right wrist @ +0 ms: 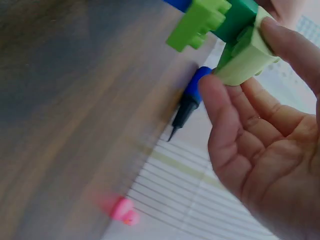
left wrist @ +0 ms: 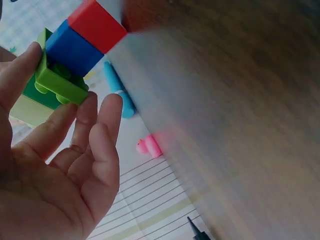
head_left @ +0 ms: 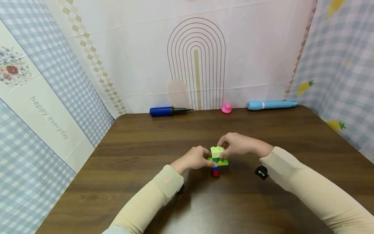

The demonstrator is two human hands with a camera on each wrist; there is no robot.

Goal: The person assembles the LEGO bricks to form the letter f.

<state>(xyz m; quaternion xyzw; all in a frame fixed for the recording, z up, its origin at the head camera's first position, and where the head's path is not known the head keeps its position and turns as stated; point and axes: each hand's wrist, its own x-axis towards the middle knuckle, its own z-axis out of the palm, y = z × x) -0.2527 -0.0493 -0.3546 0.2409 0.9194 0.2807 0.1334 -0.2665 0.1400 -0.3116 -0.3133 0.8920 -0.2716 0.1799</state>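
Observation:
A small stack of toy building bricks stands upright on the table between my two hands. At its foot is a red brick [left wrist: 97,25], with a blue brick [left wrist: 75,48] on it. Above those lies a wider lime green brick [left wrist: 59,85], then a dark green brick [right wrist: 239,21], and a pale green brick [right wrist: 245,60] on top. My left hand [head_left: 195,158] pinches the stack at the lime green brick, thumb on the near side. My right hand [head_left: 238,144] pinches the pale green brick between thumb and fingers from the right.
Along the table's [head_left: 122,188] back edge lie a blue hand pump [head_left: 161,111] with a black nozzle, a pink rubber duck [head_left: 226,109] and a light blue pump-like tube [head_left: 271,105]. A patterned cloth [head_left: 140,58] hangs behind them.

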